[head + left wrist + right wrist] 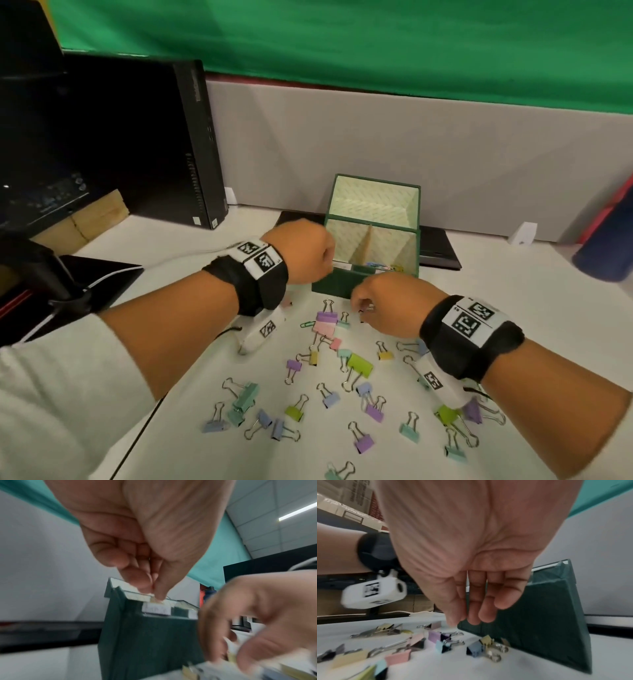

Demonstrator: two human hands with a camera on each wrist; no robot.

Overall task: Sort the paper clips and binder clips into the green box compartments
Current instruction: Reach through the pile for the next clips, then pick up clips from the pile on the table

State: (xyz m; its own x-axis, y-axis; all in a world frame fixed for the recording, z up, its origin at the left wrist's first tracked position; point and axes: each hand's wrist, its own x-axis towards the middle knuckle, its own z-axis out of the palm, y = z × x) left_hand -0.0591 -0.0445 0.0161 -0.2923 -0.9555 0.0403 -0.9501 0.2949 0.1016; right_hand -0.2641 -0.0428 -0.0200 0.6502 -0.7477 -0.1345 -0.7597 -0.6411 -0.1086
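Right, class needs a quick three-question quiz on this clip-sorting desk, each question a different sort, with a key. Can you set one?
1. True or false: the lid of the green box is closed.
2. The left hand is raised over: A) the box's left compartment; B) the computer tower; C) the lime clip.
3. Fill in: most of the loose items on the table are ______ clips.
Key: 1 false; 2 A; 3 binder.
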